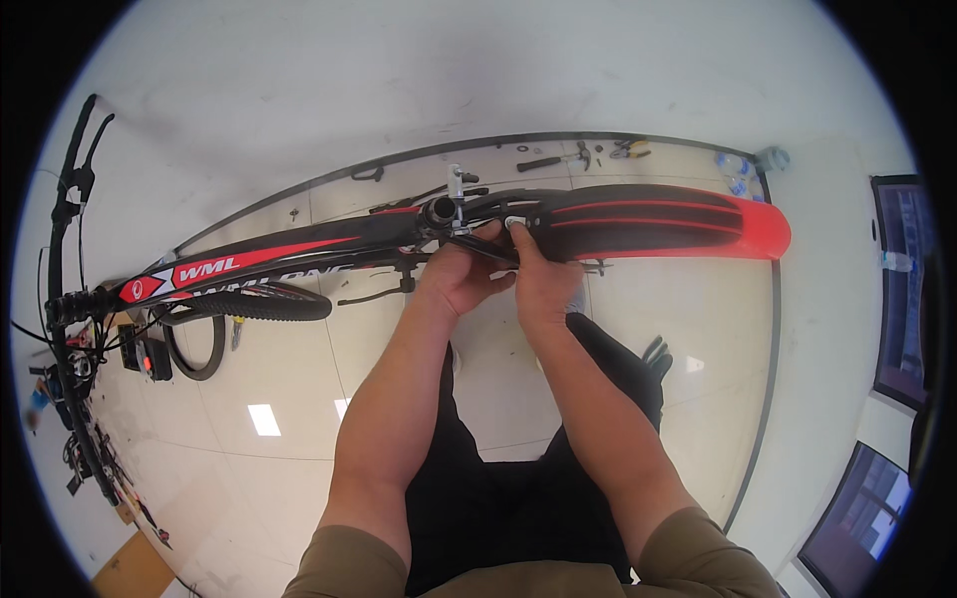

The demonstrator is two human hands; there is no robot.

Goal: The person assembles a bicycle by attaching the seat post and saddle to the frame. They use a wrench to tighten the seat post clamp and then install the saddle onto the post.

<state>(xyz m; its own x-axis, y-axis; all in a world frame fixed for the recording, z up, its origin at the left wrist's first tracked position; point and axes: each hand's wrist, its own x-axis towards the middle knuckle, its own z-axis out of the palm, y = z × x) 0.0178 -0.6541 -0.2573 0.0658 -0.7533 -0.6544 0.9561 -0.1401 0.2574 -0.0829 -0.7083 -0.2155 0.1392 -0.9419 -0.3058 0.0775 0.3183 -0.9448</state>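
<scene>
A black and red bicycle frame (299, 249) stretches across in front of me, with its open seat tube clamp (442, 210) near the middle. A long black and red mudguard (658, 224) reaches right from the clamp. My left hand (457, 279) is closed around the mudguard's black bracket just below the clamp. My right hand (543, 284) grips the mudguard's near end, thumb pressed on a small pale fitting (515, 223). The two hands touch each other.
Handlebar (62, 289) with cables at far left, a black tyre (254, 304) under the frame. On the tiled floor beyond lie a hammer (553, 159), pliers (630, 149) and plastic bottles (733, 171). A black glove (655, 354) lies right of my legs. Dark screens (902, 289) stand at right.
</scene>
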